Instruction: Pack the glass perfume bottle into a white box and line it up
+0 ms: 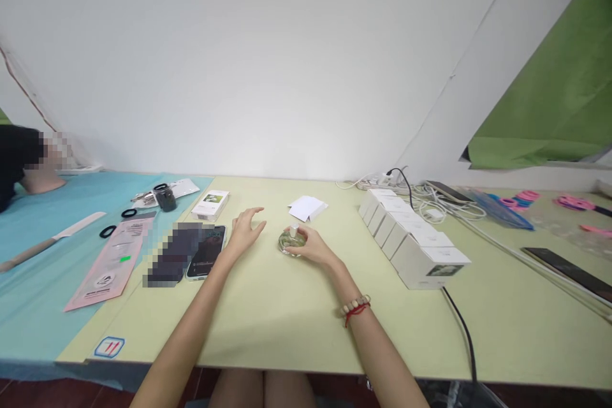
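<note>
My right hand (310,243) is wrapped around a small round glass bottle (291,240) with a white cap, which rests on the pale yellow-green table (287,312). My left hand (246,229) hovers a little to the left of the bottle with its fingers spread and holds nothing. Just left of that hand lies a phone (206,251) with a dark screen. My right wrist carries a bead bracelet and a red string.
A row of white boxes (411,239) runs along the right, with cables and a power strip (421,201) behind. White cards (307,208) and a small white box (211,204) lie farther back. A pink packet (112,262), black rings and a knife (48,242) lie on the blue cloth at left. Another person sits far left.
</note>
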The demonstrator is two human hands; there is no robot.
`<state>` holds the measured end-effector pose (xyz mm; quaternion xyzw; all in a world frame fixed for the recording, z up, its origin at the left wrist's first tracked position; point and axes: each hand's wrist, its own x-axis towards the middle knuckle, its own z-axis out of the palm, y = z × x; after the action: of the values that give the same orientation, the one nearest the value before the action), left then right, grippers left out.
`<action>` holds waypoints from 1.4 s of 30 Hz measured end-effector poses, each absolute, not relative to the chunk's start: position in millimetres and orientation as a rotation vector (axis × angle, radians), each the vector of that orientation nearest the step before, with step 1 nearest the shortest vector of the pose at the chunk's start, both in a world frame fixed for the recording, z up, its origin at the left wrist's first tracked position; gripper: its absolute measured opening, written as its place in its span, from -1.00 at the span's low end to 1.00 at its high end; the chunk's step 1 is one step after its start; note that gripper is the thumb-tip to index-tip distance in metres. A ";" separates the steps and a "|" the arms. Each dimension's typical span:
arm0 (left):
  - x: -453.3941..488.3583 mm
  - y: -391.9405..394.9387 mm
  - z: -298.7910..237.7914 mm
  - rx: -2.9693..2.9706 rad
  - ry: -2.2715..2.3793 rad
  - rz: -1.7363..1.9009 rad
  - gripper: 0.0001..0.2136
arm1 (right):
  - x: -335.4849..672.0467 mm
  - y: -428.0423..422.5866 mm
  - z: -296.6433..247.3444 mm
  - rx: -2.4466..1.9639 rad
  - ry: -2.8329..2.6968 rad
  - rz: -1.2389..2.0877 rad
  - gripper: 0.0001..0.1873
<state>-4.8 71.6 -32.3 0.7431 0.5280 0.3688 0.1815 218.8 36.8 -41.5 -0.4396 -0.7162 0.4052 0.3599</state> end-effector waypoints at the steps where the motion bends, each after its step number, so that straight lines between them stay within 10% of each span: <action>1: -6.2 74.6 -31.2 2.095 1.550 1.023 -0.66 | 218.9 37.2 -42.1 -1.132 -1.854 1.044 -0.50; 23: 42.0 39.5 -83.1 2.499 1.496 0.756 -0.74 | 276.8 61.2 -64.6 -1.986 -1.493 0.082 -0.37; 32: 43.9 44.5 -80.2 2.416 1.528 0.751 -0.75 | 244.0 52.2 -44.6 -1.564 -1.455 -0.673 -0.18; 35: 39.1 52.9 -76.1 2.308 1.537 0.783 -0.74 | 214.5 57.0 -51.0 -1.395 -1.710 -0.606 -0.53; 42: -8.7 88.8 -55.3 2.056 1.900 1.031 -0.65 | 185.7 106.6 -89.3 -1.770 -1.908 -0.400 -0.30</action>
<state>-8.7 88.8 -55.3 0.6870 0.6348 0.3446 0.0792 185.7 106.6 -89.3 -0.6506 -0.7012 -0.1471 0.2517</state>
